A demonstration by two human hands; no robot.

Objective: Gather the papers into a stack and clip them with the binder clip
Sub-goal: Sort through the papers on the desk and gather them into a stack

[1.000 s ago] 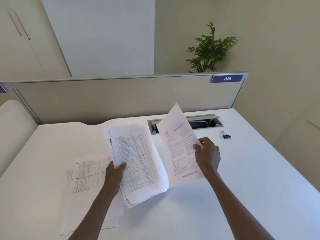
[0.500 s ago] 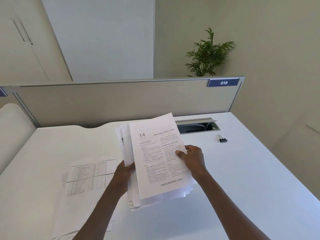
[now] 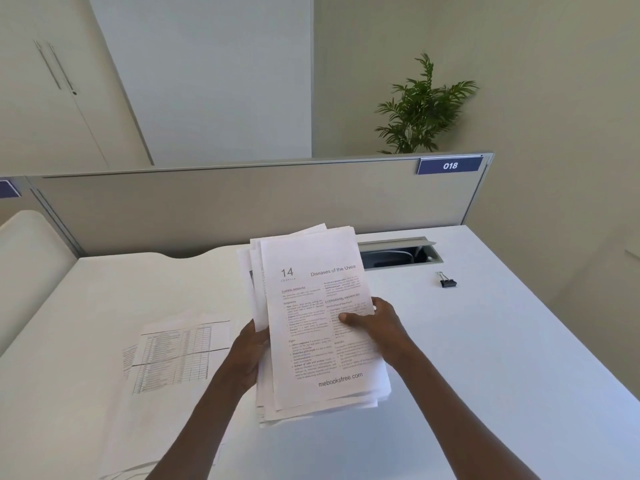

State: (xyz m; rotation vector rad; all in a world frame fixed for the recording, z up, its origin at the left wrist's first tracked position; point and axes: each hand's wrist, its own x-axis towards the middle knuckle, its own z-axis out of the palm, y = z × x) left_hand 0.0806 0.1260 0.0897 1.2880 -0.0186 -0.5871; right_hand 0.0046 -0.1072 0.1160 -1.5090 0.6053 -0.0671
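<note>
Both hands hold an uneven stack of printed papers [image 3: 311, 327] above the white desk [image 3: 502, 358]. Its top sheet reads "Diseases of the Uvea". My left hand [image 3: 251, 355] grips the stack's left edge, fingers hidden behind it. My right hand [image 3: 375, 323] grips the right edge with the thumb pressed on the top sheet. More sheets with printed tables [image 3: 176, 355] lie flat on the desk to the left. A small black binder clip [image 3: 447, 281] lies on the desk to the right, apart from both hands.
A grey partition [image 3: 242, 206] with a blue "018" label [image 3: 449, 165] closes the desk's far side. An open cable tray [image 3: 398, 252] sits just behind the stack. A potted plant [image 3: 420, 109] stands beyond the partition. A white chair back [image 3: 27, 258] is at the left.
My right hand brought the "Diseases of the Uvea" sheet leftward onto the stack held by my left hand. Both hands now hold the stack together.
</note>
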